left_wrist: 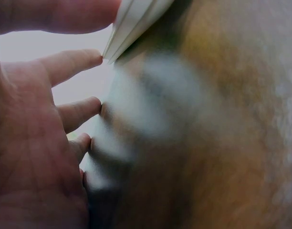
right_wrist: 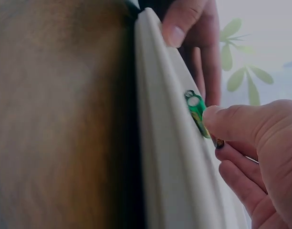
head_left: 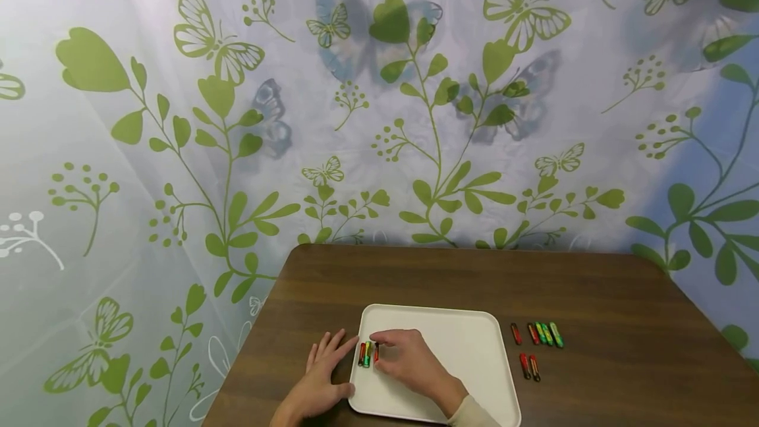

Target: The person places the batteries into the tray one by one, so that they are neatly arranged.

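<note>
On the left part of a white tray [head_left: 447, 354] lie a red-and-black battery [head_left: 361, 355] and a green battery [head_left: 367, 354], side by side. My right hand [head_left: 412, 364] reaches over the tray and pinches another red-and-black battery [head_left: 376, 353] between thumb and fingers, just right of the green one. In the right wrist view, the green battery [right_wrist: 196, 112] shows its end beside the thumb; the pinched one is mostly hidden by the fingers. My left hand [head_left: 317, 377] lies at the tray's left edge with fingers spread, thumb and index fingertip at the rim.
To the right of the tray, several red-and-black batteries [head_left: 525, 366] and green batteries [head_left: 548, 334] lie in two rows on the brown wooden table [head_left: 622, 321]. A curtain with butterflies and leaves [head_left: 356, 117] hangs behind the table and along its left.
</note>
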The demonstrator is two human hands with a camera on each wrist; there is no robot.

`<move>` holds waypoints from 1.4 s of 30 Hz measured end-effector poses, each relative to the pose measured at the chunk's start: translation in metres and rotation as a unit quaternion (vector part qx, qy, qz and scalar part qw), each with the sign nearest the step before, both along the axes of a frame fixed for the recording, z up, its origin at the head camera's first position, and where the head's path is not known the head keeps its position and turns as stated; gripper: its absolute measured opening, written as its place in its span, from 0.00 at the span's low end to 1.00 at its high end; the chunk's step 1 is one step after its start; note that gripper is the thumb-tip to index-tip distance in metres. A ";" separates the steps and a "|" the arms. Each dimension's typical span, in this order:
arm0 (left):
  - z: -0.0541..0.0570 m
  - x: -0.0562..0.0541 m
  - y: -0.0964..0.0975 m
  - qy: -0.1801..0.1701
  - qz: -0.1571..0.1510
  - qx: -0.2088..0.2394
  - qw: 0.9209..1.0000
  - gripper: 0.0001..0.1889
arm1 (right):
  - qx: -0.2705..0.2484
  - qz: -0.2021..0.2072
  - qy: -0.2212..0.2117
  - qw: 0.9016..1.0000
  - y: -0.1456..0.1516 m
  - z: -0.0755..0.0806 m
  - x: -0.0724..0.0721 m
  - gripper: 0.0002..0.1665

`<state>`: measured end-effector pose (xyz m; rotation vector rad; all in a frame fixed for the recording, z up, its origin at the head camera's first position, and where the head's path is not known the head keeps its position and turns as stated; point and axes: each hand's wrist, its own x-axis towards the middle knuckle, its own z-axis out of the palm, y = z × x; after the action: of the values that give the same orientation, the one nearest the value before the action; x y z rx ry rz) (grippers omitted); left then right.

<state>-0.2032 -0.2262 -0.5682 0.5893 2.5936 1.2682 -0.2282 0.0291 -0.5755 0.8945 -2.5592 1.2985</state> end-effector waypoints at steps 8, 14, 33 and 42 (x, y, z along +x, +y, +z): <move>-0.003 -0.001 0.000 0.025 -0.005 0.032 0.999 0.47 | 0.042 -0.014 0.018 0.999 -0.009 -0.003 -0.001 0.26; 0.000 -0.001 0.001 0.011 0.000 0.017 1.000 0.48 | 0.059 -0.028 0.019 0.998 -0.011 -0.002 -0.002 0.27; 0.000 0.001 0.003 -0.003 0.008 -0.004 1.000 0.48 | 0.031 -0.055 -0.016 0.998 0.039 0.018 0.011 0.27; -0.001 0.001 0.001 -0.006 -0.001 0.003 1.000 0.49 | 0.023 -0.079 -0.012 0.997 0.077 0.022 0.018 0.27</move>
<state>-0.2024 -0.2248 -0.5692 0.5846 2.5798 1.2763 -0.2103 0.1066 -0.5539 0.6723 -2.6274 1.2178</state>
